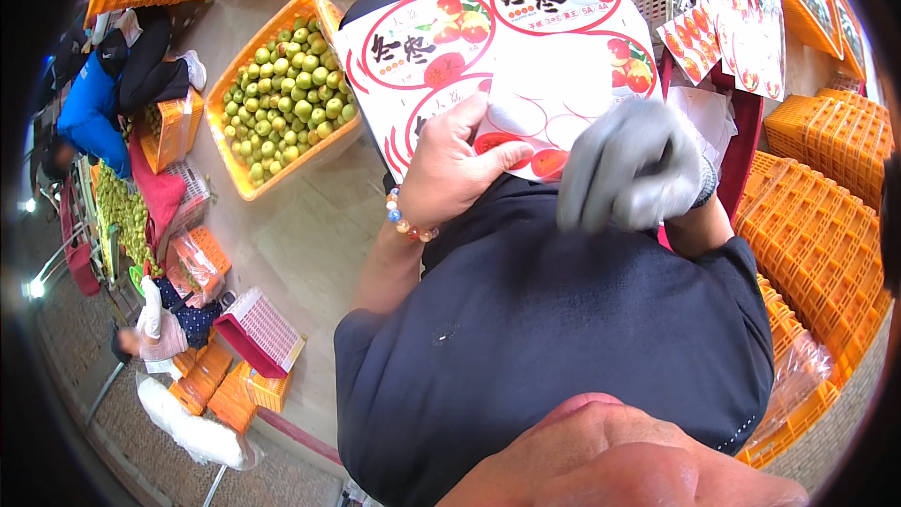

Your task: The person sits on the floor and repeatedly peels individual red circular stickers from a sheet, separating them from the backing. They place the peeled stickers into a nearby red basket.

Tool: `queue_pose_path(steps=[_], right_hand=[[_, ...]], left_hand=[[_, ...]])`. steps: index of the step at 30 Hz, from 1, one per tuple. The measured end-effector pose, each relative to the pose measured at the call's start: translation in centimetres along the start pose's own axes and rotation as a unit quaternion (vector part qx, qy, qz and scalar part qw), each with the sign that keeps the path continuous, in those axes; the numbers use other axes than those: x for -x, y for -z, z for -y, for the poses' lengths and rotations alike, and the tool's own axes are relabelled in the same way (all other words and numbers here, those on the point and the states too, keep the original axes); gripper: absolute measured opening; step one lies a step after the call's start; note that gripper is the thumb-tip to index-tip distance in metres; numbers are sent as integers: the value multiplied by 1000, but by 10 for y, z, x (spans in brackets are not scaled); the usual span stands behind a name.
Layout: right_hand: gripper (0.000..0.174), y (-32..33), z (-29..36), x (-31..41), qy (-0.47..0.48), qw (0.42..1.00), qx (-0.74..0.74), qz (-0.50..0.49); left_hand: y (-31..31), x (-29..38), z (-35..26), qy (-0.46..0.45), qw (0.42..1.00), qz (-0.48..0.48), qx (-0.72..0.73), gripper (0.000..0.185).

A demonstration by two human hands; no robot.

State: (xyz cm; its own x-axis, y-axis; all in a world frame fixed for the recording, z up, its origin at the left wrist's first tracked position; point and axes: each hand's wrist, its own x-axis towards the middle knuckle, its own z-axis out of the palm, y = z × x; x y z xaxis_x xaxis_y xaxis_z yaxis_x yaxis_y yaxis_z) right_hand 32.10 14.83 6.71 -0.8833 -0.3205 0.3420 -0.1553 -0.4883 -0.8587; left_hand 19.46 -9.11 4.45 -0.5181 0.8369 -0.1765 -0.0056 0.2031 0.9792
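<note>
My bare left hand (457, 172), with a beaded bracelet at the wrist, pinches the left edge of a small sheet of round red-and-white stickers (535, 128) between thumb and fingers. That sheet lies over a large printed sticker sheet (429, 42) with fruit pictures and writing, spread across my lap. My right hand (626, 169) wears a grey knit glove and is blurred, at the small sheet's lower right. Its fingers are curled, and whether they hold anything cannot be seen.
An orange crate of green jujubes (281, 91) stands at the left. Stacked orange crates (809, 246) line the right side. More sticker sheets (746, 21) hang over crates at the upper right. Two people (95, 98) (165, 327) sit among crates at the far left.
</note>
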Motion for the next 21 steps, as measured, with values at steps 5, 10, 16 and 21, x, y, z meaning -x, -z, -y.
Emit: queue_pose_path(steps=[5, 10, 16, 21], right_hand=[[53, 10, -3, -23, 38, 741, 647, -172], [45, 27, -29, -6, -66, 872, 468, -125], [30, 24, -20, 1, -184, 881, 366, -235], [29, 24, -25, 0, -220, 900, 292, -236]], left_hand=[[-17, -5, -9, 9, 992, 75, -98, 38], [-22, -12, -8, -88, 993, 5, -73, 36], [-3, -21, 5, -16, 974, -152, 170, 37], [6, -31, 12, -30, 961, -176, 209, 35]])
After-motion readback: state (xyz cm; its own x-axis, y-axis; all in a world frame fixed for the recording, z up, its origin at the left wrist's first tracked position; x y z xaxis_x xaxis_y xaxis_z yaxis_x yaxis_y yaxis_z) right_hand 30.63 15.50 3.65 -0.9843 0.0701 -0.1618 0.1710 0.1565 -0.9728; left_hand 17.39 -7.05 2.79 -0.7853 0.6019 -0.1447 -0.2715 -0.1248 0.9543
